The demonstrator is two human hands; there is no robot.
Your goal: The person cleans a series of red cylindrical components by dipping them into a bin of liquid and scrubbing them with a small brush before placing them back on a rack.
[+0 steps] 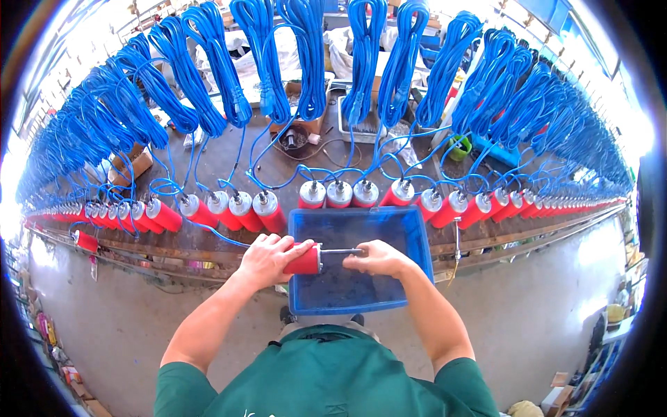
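My left hand (269,258) is closed round a red cylinder (304,261) lying on its side, its metal end facing right. A blue cable (221,236) runs to its left side. In my right hand (381,259) I grip a slim metal rod (339,251) with a dark part by the fingers; its other end meets the cylinder's metal end. I cannot tell whether the rod is a tool or a shaft. Both lie over the left and middle of a blue plastic tray (358,306) at the bench's front edge.
Several red cylinders (267,208) with silver caps stand in a long row along the bench (229,156). Coiled blue cables (306,62) hang above them. Further back are a dark round bowl (294,139), a grey tray (344,125) and a green ring-shaped thing (459,148).
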